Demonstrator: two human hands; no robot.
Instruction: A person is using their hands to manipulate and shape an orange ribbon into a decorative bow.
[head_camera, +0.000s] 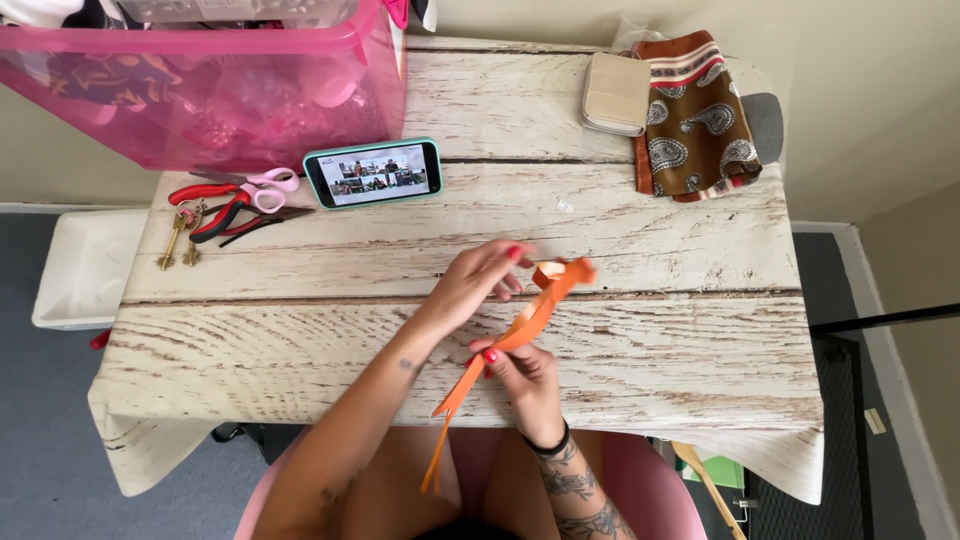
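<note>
Behind hands (478, 285) (522, 378): phone (373, 173), scissors (245, 188)

Both bare forearms rise from 6 o'clock over the lap. The left forearm slants up toward 1 o'clock, and the left hand (478, 280) is raised, its fingers curled and pointing toward 3 o'clock, thumb and forefinger pinched together, nails painted red. The right hand (522, 378) sits just below it at 5 o'clock, closed in a loose fist with the thumb pressing on top. The right wrist is tattooed and banded in black.
</note>
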